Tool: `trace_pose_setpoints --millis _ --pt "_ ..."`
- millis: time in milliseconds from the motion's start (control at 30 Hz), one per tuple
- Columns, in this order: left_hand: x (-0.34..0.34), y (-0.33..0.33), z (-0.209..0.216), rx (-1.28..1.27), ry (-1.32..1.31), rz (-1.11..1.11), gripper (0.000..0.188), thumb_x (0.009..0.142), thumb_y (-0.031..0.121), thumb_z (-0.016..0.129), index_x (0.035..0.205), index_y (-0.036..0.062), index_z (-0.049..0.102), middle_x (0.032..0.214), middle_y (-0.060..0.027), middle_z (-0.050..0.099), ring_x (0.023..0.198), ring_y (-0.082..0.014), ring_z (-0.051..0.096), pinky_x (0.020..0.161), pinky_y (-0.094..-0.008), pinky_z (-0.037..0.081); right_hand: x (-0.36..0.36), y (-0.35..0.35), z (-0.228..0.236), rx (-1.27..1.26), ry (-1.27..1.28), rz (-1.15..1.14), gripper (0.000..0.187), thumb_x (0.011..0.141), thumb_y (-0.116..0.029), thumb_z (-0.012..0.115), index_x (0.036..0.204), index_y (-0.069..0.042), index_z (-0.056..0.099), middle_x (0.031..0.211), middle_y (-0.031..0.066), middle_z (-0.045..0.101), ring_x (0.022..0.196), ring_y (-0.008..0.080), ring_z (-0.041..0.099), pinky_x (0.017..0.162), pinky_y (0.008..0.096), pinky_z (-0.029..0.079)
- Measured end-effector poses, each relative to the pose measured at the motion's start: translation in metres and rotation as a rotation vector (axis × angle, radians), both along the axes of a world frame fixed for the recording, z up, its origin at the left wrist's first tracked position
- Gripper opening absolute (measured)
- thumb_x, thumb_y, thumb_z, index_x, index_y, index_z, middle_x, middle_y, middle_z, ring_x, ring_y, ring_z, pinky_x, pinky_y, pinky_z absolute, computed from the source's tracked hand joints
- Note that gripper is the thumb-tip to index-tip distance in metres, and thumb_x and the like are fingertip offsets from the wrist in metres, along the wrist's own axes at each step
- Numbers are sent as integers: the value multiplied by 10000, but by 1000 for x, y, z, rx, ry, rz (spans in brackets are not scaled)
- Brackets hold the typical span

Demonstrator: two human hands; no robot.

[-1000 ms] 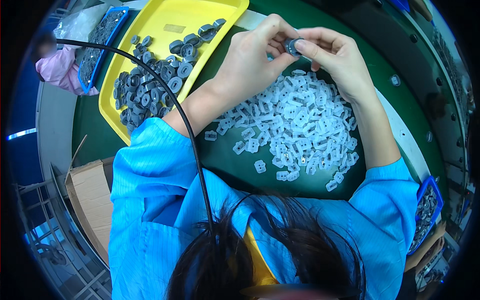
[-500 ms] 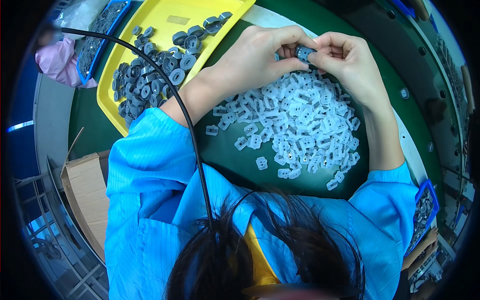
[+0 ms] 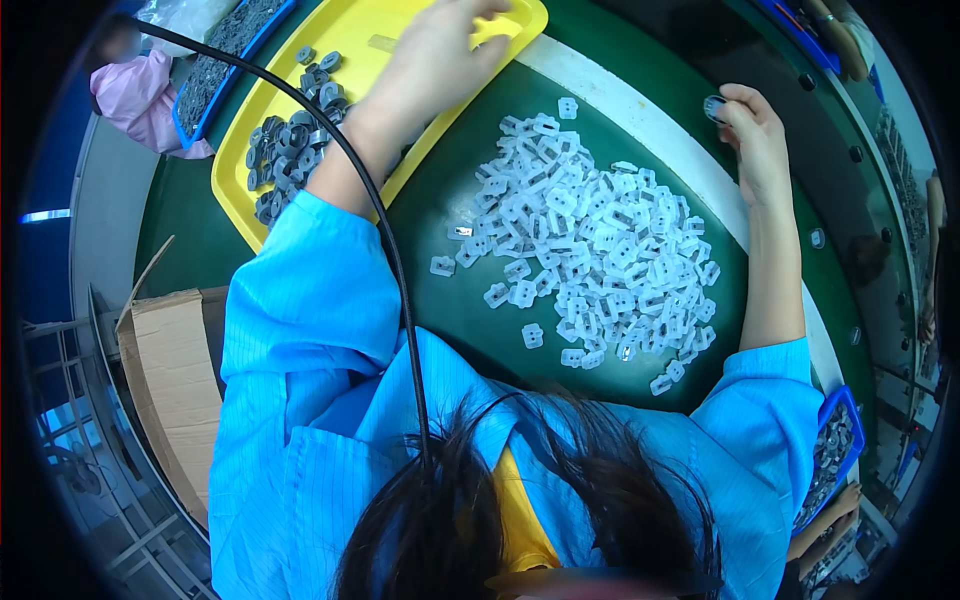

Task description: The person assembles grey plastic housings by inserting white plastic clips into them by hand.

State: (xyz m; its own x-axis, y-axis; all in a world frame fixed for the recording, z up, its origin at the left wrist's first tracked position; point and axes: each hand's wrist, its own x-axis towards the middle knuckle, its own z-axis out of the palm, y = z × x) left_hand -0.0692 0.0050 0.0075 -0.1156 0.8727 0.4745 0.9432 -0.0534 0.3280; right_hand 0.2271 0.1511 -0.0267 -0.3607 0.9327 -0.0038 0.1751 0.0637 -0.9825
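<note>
My left hand [image 3: 440, 62] is over the far part of the yellow tray [image 3: 222, 185], fingers apart, and I see nothing between them. Grey round plastic parts [image 3: 290, 150] lie heaped in that tray, some hidden behind my left forearm. Out to the right, beyond the white strip, my right hand [image 3: 757, 140] pinches a small grey round part [image 3: 714, 108] between thumb and fingers. Between my arms spreads a pile of translucent white plastic pieces [image 3: 590, 230] on the green surface [image 3: 450, 330]. A few white pieces lie loose around its edge.
A black cable [image 3: 345, 150] arcs across my left arm. Blue trays of small parts stand at the far left [image 3: 190, 125] and right [image 3: 858, 440], with people nearby. An opened cardboard box [image 3: 170, 370] is at my left. Loose pieces [image 3: 818, 238] dot the green strip at right.
My hands were together over the pile's far edge, holding a grey part. They have parted: the left moved left over the yellow tray, the right moved right with a grey part.
</note>
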Motion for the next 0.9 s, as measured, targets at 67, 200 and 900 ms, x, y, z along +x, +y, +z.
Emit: trace_pose_setpoints --millis 67,200,900 --pt "-21 -6 -6 -157 -43 46 328 877 248 622 1141 54 616 965 -125 672 885 -240 647 816 -334 504 12 21 -14 72 -161 -57 313 771 -155 650 1053 -21 630 844 16 641 750 102 557 699 232 432" --pt "-35 -3 -19 -345 -96 -3 365 920 314 558 1158 45 623 1014 -140 672 893 -252 649 812 -320 499 18 27 -22 294 -432 -156 330 781 -188 655 1068 -25 645 884 39 652 842 133 611 796 264 467" --pt "70 -17 14 -27 -280 -258 357 794 69 632 1140 5 569 938 -160 577 918 -297 576 809 -357 464 -45 -59 36 -40 171 372 125 808 -148 706 869 -39 701 735 -31 632 638 5 486 545 175 343"
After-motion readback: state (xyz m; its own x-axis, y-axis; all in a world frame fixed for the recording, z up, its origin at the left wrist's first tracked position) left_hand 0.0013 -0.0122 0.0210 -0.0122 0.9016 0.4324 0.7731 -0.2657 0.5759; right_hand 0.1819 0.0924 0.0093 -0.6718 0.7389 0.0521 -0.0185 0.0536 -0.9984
